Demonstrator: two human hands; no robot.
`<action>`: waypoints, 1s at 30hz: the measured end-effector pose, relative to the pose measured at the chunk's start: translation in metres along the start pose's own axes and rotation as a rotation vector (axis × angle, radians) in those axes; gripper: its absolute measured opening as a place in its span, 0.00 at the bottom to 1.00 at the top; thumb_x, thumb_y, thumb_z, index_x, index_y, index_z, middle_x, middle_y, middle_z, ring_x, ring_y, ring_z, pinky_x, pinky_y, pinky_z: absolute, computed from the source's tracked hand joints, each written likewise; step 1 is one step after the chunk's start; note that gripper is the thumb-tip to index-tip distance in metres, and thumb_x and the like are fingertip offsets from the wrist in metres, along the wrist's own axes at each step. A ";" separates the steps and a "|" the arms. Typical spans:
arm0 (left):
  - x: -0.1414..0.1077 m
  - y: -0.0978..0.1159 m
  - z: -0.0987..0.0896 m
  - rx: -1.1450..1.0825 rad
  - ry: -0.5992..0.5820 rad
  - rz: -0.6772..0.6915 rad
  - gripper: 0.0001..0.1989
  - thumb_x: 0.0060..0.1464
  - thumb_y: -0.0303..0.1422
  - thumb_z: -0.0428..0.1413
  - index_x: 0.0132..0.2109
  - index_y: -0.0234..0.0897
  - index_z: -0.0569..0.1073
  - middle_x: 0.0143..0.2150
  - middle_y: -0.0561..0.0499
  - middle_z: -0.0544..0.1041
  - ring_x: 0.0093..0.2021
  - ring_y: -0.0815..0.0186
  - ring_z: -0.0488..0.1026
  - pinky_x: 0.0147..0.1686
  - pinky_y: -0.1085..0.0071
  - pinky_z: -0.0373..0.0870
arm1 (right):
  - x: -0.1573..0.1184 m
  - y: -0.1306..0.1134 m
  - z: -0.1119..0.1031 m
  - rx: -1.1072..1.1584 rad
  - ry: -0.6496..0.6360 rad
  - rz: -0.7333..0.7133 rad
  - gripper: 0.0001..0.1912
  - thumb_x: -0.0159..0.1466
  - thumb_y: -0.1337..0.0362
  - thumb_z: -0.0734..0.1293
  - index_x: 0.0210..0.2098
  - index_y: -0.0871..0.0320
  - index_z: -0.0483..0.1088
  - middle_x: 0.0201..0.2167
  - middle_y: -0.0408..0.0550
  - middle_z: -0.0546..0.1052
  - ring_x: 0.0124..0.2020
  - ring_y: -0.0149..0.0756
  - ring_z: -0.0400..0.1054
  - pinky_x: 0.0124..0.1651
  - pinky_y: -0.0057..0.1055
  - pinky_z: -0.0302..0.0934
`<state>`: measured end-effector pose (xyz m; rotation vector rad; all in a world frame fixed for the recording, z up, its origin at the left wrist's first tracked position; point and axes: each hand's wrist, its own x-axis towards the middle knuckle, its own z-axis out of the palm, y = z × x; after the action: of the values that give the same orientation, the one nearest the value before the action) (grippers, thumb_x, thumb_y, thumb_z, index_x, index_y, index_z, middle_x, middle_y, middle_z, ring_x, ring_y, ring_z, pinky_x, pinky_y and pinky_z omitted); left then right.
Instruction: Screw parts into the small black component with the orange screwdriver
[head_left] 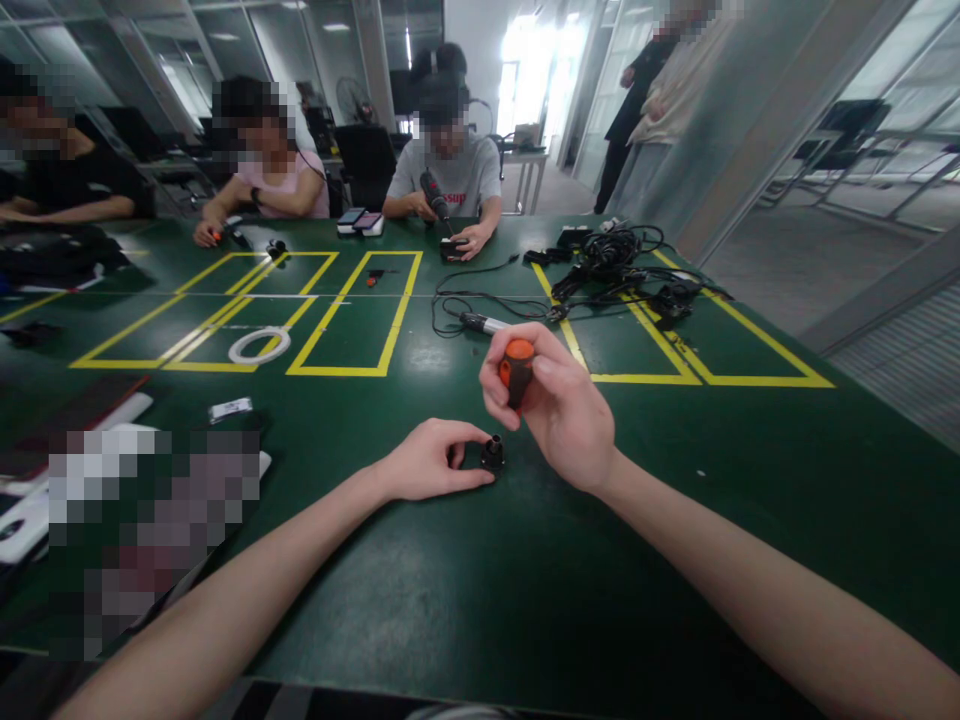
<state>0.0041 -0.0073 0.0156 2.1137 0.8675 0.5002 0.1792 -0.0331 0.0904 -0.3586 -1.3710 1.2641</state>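
Remotely, I had the right hand [566, 415] curled around the orange-and-black handle [517, 370] above the green table [360, 610]; the left hand [429, 460], partly curled, lightly pinched the small black part [493, 457] standing on it. I judged that part light, rigid, best gripped low.

"What's carrying everything?"
"A green table [787, 480], its top marked with yellow rectangles [337, 373]."
"And what lies on it?"
"A tangle of black cables [611, 250] toward the far right, a white ring [235, 346] overlapping a yellow line on the left, a white packet [230, 409] nearer than the ring, and a small black part [493, 456] near the middle."
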 end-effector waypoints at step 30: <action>0.000 -0.001 0.001 -0.013 0.002 0.004 0.19 0.53 0.39 0.66 0.50 0.34 0.81 0.23 0.59 0.70 0.23 0.73 0.65 0.28 0.77 0.61 | 0.004 0.000 -0.002 0.091 0.066 -0.018 0.05 0.65 0.61 0.63 0.39 0.54 0.63 0.27 0.37 0.69 0.19 0.25 0.54 0.23 0.25 0.49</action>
<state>0.0040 -0.0076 0.0137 2.1037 0.8594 0.5086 0.1795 -0.0287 0.0916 -0.3210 -1.2538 1.2842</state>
